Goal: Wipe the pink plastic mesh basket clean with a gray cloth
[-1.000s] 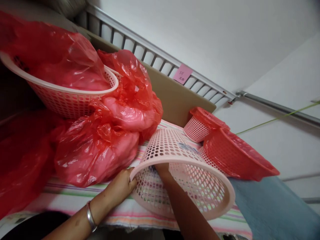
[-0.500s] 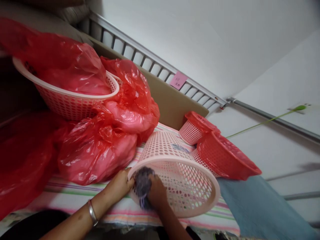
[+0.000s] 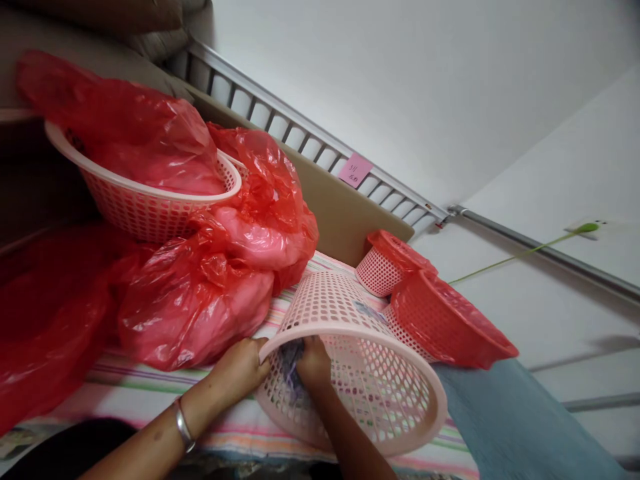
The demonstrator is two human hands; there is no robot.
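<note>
A pale pink perforated plastic basket (image 3: 327,300) lies on its side on a striped cloth, its wide mouth toward me. My left hand (image 3: 245,365), with a silver bangle on the wrist, is closed on the left of the basket's rim. Inside the mouth, near that same side, my right hand (image 3: 315,365) grips a dark grey-purple cloth (image 3: 291,365) against the inner wall. The fingertips of my right hand are partly hidden by the rim and cloth.
Red plastic bags (image 3: 200,293) and a bag-lined pink basket (image 3: 145,207) stand at the left. Smaller baskets with red bags (image 3: 450,320) are at the right. Behind run a tan board (image 3: 335,207) and a metal rail (image 3: 310,127).
My right hand and the cloth have moved up and deeper into the basket, under the upper rim. The basket's mouth sits slightly lower in view. My left hand keeps its hold.
</note>
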